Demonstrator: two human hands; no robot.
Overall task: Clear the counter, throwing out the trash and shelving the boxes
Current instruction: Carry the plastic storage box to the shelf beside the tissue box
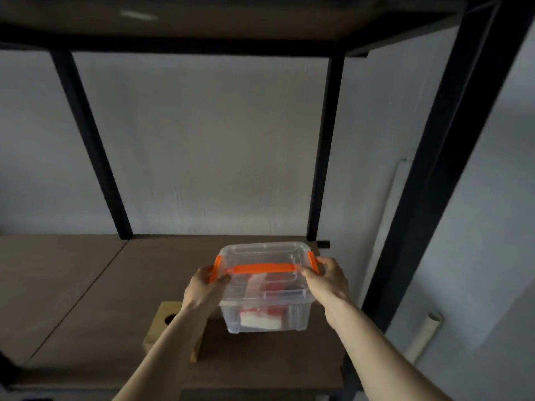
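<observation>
A clear plastic box (265, 311) with an orange handle and orange side clips rests on the brown shelf board (72, 285), toward its right end. Something red and white lies inside it. My left hand (202, 287) grips the box's left side at the orange clip. My right hand (328, 280) grips its right side at the other clip.
A wooden block (160, 328) with a round hole lies on the shelf just left of the box, partly under my left forearm. Black metal uprights (325, 146) frame the shelf, and another board runs overhead. A pale pipe (424, 334) leans by the wall at right.
</observation>
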